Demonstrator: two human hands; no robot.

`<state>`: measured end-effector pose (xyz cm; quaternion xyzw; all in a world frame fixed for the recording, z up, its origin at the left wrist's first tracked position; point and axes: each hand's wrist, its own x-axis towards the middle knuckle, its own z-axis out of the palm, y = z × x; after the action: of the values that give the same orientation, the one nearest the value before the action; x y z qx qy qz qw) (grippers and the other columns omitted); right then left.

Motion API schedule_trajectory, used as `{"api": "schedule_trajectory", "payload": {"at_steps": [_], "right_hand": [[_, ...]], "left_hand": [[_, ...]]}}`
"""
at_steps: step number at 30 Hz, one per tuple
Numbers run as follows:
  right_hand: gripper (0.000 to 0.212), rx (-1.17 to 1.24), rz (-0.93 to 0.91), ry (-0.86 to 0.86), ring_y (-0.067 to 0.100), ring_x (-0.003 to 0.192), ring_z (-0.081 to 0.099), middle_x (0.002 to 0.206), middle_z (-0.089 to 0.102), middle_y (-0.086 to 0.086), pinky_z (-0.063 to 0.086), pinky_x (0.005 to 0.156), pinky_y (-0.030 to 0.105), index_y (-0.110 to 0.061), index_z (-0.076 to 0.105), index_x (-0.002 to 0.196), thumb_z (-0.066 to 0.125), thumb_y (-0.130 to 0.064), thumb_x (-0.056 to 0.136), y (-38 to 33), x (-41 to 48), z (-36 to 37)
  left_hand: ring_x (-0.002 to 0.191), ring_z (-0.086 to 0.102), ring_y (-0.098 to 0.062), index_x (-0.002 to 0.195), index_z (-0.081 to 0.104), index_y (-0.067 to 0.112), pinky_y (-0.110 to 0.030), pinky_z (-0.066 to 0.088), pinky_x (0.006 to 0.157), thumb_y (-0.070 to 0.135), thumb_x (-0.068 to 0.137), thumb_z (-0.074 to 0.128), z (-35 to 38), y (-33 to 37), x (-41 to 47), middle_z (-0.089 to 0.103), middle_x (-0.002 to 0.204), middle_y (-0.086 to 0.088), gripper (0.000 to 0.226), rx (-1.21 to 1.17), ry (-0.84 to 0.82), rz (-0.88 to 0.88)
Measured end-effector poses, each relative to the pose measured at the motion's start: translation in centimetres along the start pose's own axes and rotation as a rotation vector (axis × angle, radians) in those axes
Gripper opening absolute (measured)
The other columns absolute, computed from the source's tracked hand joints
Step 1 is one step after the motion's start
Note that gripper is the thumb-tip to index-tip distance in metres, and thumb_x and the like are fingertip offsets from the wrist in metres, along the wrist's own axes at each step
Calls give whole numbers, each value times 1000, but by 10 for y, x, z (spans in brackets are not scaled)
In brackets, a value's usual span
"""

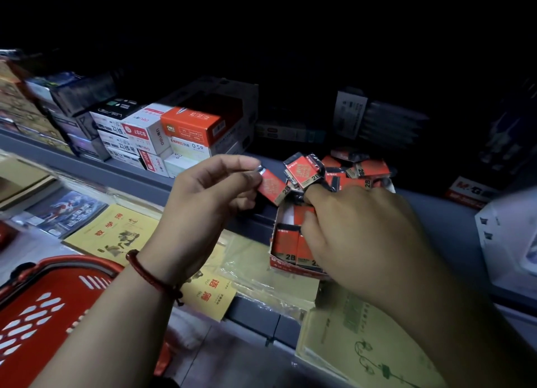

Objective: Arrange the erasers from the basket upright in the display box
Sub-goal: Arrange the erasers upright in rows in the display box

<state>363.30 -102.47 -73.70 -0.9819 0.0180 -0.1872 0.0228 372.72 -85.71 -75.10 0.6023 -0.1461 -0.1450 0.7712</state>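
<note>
My left hand pinches one red and black 2B eraser by its end, just left of the display box. My right hand reaches into the box from the right and holds another 2B eraser up between its fingers. Two erasers stand upright at the box's front; a loose pile of erasers lies at its far end. The red basket sits at the lower left, its inside hidden from view.
Stacked stationery boxes fill the grey shelf behind my left hand. Yellow exercise books and plastic-wrapped packs lie on the lower shelf. A white box stands at the right. The upper shelf area is dark.
</note>
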Motion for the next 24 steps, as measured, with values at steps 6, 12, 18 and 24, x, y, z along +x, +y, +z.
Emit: {"api": "schedule_trajectory", "payload": {"at_steps": [6,12,18,24], "right_hand": [[14,86,19,-35,20,47,54,54,53,-3,51,49,36,-24,43,91,37,-36,90,-3,-5,-7],[15,190,45,27,13,45,52,51,44,-7,47,46,33,-25,44,96,54,-37,94,0,-12,-12],[21,274,84,134,12,66,56,75,49,-9,50,52,33,-25,49,84,68,-31,88,0,-14,-11],[23,343,137,175,-2,50,45,68,55,-13,34,46,16,-25,54,82,76,-29,86,4,-18,-6]], "left_hand": [[74,61,-16,104,74,5,-24,53,69,4,91,66,-1,-3,3,71,84,-8,15,22,27,0],[74,57,-19,100,78,14,-23,51,67,7,91,68,6,-1,3,71,84,-11,15,166,-41,81],[69,59,-18,103,77,9,-24,51,65,10,91,72,16,4,8,72,87,-20,13,365,-92,199],[85,76,-28,102,79,14,-38,63,77,15,87,76,21,5,7,79,87,-7,15,475,-63,239]]}}
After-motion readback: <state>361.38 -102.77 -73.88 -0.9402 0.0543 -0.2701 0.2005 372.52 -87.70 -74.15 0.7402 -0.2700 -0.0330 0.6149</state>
